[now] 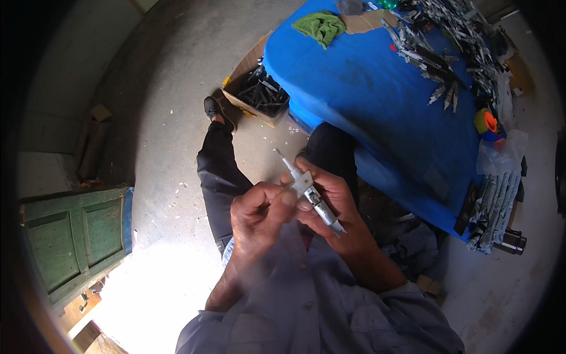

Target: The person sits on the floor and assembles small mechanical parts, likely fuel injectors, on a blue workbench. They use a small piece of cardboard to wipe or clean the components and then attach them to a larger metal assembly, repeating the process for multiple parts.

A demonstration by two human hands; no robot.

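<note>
I have the silver metal part point(315, 199) held up to the left of the blue-covered table point(377, 88), slanting from a thin rod point(286, 162) at far left to a pointed near-right end. I'd judge it light, stiff and rather slippery, the rod being its weakest spot, so I'd grip the thicker barrel point(323, 211). My left hand point(256, 213) pinches the flat plate point(304, 184), thumb on top; my right hand point(345, 203) cradles the barrel, fingers curled around.
</note>
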